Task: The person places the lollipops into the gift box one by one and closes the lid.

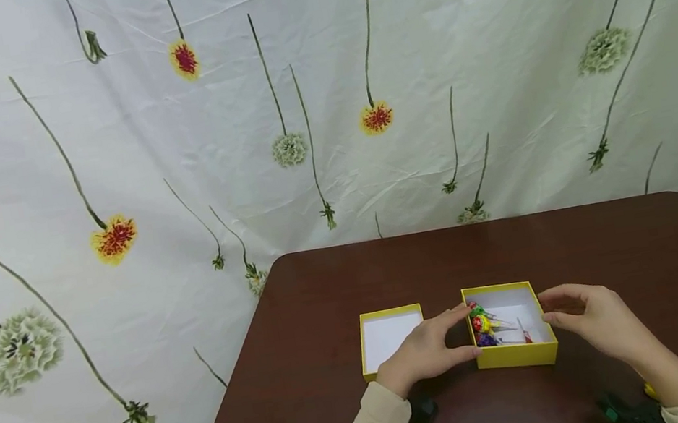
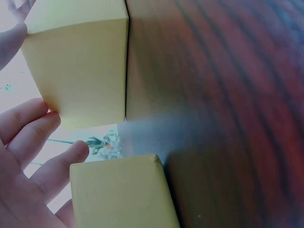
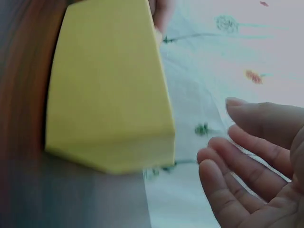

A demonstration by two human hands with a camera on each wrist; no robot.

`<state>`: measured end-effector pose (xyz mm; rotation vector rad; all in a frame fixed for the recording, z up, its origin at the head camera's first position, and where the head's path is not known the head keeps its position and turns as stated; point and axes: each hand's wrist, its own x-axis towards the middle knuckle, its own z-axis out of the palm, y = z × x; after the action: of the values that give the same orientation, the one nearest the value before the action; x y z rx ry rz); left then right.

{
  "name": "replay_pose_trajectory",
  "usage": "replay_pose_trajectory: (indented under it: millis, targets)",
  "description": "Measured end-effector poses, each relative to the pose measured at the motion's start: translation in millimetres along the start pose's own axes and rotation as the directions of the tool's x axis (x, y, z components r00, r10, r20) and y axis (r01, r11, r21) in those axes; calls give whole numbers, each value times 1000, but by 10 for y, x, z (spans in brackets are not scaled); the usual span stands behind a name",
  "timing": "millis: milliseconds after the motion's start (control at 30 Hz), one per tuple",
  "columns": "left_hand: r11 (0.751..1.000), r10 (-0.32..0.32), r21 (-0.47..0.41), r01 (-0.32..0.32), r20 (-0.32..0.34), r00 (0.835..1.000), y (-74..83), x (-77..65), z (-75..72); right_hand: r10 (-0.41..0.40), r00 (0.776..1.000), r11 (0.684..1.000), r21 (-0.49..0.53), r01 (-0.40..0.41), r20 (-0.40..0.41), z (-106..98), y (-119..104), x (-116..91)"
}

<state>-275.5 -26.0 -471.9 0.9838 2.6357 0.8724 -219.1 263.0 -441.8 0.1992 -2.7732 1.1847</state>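
Observation:
A yellow box (image 1: 518, 356) with a white inside stands uncovered on the table. Several wrapped lollipops (image 1: 482, 324), in green, red-yellow and purple, lie along its left side, and a small red item (image 1: 526, 336) lies at its front right. My left hand (image 1: 425, 350) touches the box's left wall with thumb and fingertips extended, not wrapped round it. In the left wrist view its fingertips meet the edge of the box (image 2: 80, 71). Beside the right wall is my right hand (image 1: 599, 320), loosely bent and holding nothing; the right wrist view shows its fingers (image 3: 213, 175) apart from the box.
A shallow yellow box part with a white inside (image 1: 392, 335), like a lid, lies left of the box, partly behind my left hand. Dark objects sit near my left wrist (image 1: 422, 413) and right wrist (image 1: 628, 411). A flowered cloth (image 1: 322, 97) hangs behind the brown table (image 1: 349, 276).

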Motion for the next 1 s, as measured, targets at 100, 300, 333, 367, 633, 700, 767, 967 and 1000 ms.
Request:
replay_pose_trajectory:
  millis: [100, 300, 333, 367, 633, 700, 767, 967, 1000]
  targets:
    - [1000, 9, 6, -9, -5, 1000, 11, 17, -15, 68, 998, 998, -18, -67, 19, -117, 146, -99]
    - [1000, 10, 12, -10, -6, 1000, 11, 24, -5, 172, 983, 984, -59, -168, 60, -296, 514, -303]
    - [1000, 11, 13, -11, -6, 1000, 9, 22, 0, 185, 980, 982, -61, -181, 69, -317, 571, -335]
    - [1000, 12, 9, -12, -5, 1000, 9, 21, 4, 204, 976, 978, -66, -199, 78, -333, 622, -362]
    - [1000, 14, 3, -14, -3, 1000, 14, 11, 0, 299, 936, 954, -92, -287, 184, -398, 918, -571]
    - [1000, 13, 5, -13, -4, 1000, 12, 11, -4, 310, 926, 951, -84, -298, 218, -387, 966, -606]
    - [1000, 12, 7, -12, -6, 1000, 4, 13, -4, 313, 918, 950, -75, -304, 243, -360, 992, -633]
    - [1000, 12, 9, -12, -4, 1000, -10, 16, 16, 304, 916, 953, -99, -288, 263, -307, 1021, -688]
    - [1000, 13, 10, -13, -3, 1000, -9, 16, 17, 306, 916, 952, -107, -288, 260, -308, 1020, -693]
